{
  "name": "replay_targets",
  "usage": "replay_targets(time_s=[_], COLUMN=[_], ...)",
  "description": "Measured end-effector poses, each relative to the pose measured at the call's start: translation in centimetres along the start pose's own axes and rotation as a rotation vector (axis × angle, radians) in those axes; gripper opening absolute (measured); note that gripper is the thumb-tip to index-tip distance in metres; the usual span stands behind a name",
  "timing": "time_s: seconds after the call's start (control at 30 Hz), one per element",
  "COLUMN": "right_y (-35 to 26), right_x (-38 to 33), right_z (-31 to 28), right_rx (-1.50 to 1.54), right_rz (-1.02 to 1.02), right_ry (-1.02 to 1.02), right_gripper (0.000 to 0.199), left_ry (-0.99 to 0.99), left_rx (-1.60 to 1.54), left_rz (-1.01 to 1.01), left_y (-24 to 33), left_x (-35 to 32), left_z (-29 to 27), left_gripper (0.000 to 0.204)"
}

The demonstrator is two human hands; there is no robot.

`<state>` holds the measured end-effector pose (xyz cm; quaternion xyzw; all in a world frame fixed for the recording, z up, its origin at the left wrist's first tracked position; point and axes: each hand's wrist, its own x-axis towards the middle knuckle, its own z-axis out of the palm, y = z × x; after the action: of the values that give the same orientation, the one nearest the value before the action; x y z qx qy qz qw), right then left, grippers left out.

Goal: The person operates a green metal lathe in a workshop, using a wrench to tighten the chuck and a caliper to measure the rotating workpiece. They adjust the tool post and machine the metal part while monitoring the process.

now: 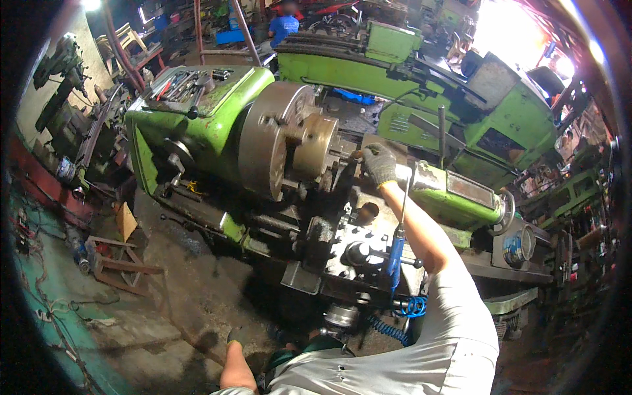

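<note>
Gloved right hand [380, 163] closed around a tool beside the lathe chuck [276, 141].

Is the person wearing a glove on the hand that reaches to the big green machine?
Yes, the right hand wears a grey knitted glove as it reaches in beside the lathe and its round chuck.

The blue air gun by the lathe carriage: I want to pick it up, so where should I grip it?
Probably around the blue handle, coming from the near side: it stands upright, its thin metal nozzle points up, and its coiled hose trails below.
</note>
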<state>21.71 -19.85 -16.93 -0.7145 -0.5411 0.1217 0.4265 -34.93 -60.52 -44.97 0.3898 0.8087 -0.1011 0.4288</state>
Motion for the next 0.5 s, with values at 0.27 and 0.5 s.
replay_targets(time_s=[0.27, 0.5], right_y=[1.4, 4.1], right_x=[-6.4, -11.0], right_z=[-5.3, -7.0], right_rx=[0.098, -0.165], right_rz=[-0.069, -0.068], right_ry=[-0.116, -0.455], right_gripper=[0.032, 0.028], left_ry=[0.125, 0.281], left_rx=[-0.138, -0.284], left_rz=[0.213, 0.305], left_y=[9.2, 14.2], left_x=[0.0, 7.6], left_z=[-4.1, -6.7], left_gripper=[0.055, 0.063])
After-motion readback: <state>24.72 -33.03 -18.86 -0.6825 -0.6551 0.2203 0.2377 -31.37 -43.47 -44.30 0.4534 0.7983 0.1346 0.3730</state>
